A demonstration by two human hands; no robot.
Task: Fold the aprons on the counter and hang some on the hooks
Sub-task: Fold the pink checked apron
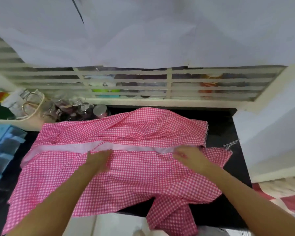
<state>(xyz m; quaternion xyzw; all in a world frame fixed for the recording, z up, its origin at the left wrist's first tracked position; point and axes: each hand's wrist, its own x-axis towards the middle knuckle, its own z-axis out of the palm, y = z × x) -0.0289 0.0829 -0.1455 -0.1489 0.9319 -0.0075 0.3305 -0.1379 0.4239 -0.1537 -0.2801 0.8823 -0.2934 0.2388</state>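
Black counter (pixel 220 126) below a barred window (pixel 126 82). Far left: blue drawer unit (pixel 5 147); behind it, a cluster of glass jars (pixel 85 111) at the counter's back edge. Pink gingham apron (pixel 134 181) lies spread across the counter, near edge folded up, pale reverse side showing as a band; one corner hangs over the front edge. Left hand (pixel 99 159) rests on the fold, fingers released and flat. Right hand (pixel 189 157) touches the cloth at the band's right end; blur, cannot tell pressing or pinching.
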